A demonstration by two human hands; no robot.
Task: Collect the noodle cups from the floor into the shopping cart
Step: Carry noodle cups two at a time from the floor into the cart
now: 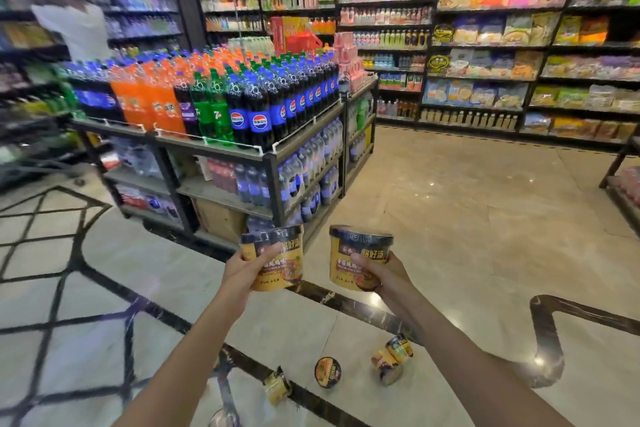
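Note:
My left hand [244,267] grips a yellow and black noodle cup [282,258] held upright at chest height. Beside it, my right hand [377,276] grips a second yellow noodle cup [356,256], also upright. Both arms reach forward over the tiled floor. Several more noodle cups lie on the floor below: one on its side [277,385], one showing its lid [328,372], and two close together [393,357]. At the far left edge a blurred dark frame, possibly the shopping cart [31,156], shows only in part.
A display stand [221,149] stacked with soda bottles stands ahead to the left. Shelves of drinks and packaged food [485,45] line the back and right walls. A person in a white shirt [76,24] stands at the back left. A low rack [623,191] juts in at the right edge.

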